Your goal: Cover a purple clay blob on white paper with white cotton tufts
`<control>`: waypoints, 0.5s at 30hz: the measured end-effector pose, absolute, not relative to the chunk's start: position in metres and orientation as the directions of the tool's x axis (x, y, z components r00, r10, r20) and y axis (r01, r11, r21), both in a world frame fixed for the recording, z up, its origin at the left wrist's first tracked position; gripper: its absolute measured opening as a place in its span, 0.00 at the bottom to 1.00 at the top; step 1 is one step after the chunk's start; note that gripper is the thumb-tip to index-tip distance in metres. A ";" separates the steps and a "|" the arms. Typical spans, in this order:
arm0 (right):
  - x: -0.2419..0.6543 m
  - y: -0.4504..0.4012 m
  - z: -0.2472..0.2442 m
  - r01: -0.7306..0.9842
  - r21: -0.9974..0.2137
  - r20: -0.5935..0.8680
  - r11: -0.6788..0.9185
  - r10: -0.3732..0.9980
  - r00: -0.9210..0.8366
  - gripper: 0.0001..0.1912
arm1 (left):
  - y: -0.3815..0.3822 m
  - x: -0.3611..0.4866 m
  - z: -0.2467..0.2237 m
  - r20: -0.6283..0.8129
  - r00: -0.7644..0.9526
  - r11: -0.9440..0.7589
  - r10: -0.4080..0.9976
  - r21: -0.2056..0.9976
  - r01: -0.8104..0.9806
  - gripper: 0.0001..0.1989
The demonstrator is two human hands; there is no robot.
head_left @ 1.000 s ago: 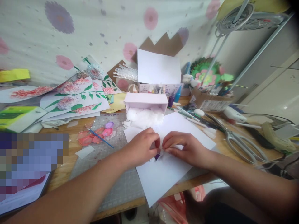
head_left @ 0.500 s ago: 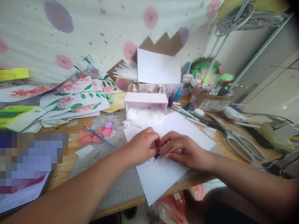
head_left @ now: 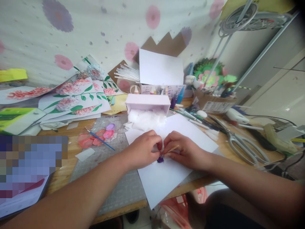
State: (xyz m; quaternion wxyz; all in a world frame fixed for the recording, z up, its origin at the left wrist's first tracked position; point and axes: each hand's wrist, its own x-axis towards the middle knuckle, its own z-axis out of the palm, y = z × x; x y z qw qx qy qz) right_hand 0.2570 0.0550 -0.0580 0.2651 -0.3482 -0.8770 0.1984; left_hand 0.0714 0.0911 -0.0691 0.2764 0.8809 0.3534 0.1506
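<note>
Over the white paper, my two hands meet with their fingertips close together. My right hand is closed in a pinch around a thin wooden stick, whose back end pokes out above the fingers. My left hand has its fingers curled and pinched beside the right fingertips; what it grips is mostly hidden. Just below the fingertips shows a small dark purple piece, too small to make out fully. Beyond the hands, white fluffy tissue spills from a pale pink box.
A blue paintbrush lies across small red, pink and purple paint dishes on the grey cutting mat. Large scissors lie right. A screen stands left, flower paintings behind. Paint bottles line the back.
The fingers have shifted slightly; the right hand and wooden stick are a little higher and further left. The dark purple piece now shows more plainly below the fingertips. The view has drifted slightly.
</note>
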 end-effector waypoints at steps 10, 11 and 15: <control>0.260 0.062 -0.061 0.257 -0.910 0.223 0.325 0.907 -0.357 0.05 | 0.086 0.079 -0.074 0.098 0.694 -0.631 0.713 0.520 0.575 0.18; 0.261 0.063 -0.059 0.242 -0.921 0.219 0.304 0.921 -0.323 0.05 | 0.086 0.080 -0.074 0.097 0.686 -0.622 0.721 0.529 0.578 0.15; 0.268 0.074 -0.057 0.239 -0.930 0.243 0.280 0.954 -0.173 0.07 | 0.086 0.079 -0.075 0.094 0.663 -0.587 0.742 0.568 0.577 0.08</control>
